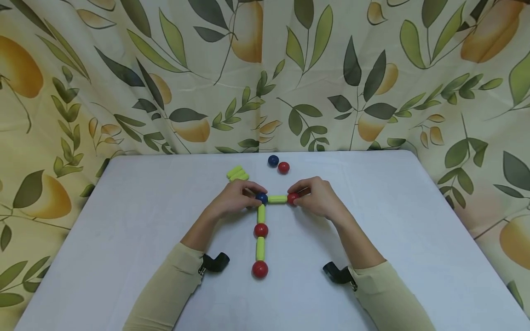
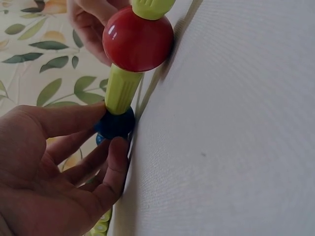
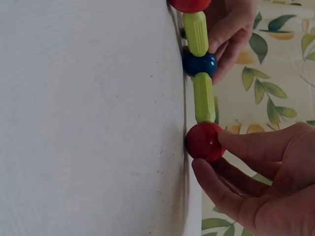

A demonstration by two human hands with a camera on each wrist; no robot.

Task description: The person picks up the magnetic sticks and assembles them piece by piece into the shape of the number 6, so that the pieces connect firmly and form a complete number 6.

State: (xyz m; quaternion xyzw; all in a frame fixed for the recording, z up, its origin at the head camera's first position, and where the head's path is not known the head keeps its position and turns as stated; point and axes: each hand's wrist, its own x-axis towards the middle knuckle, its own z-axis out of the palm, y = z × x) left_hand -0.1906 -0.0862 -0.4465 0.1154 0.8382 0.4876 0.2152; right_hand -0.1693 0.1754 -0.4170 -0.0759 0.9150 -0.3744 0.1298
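My left hand (image 1: 237, 198) pinches a blue ball (image 2: 116, 125) at the corner of a joined ball-and-rod shape on the table. With thumb and fingers my right hand (image 1: 318, 197) holds a red ball (image 3: 204, 142) at the shape's right end. A yellow-green rod (image 1: 277, 199) links these two balls. From the blue ball another rod (image 1: 261, 214) runs toward me to a red ball (image 1: 261, 230). Beyond it, a further rod (image 1: 260, 248) ends in the nearest red ball (image 1: 260, 270).
Behind my left hand lie several loose yellow-green rods (image 1: 238, 173). A loose blue ball (image 1: 273, 161) and a loose red ball (image 1: 283, 168) rest near the far edge of the white table (image 1: 165, 184). A patterned cloth (image 1: 281, 92) hangs behind.
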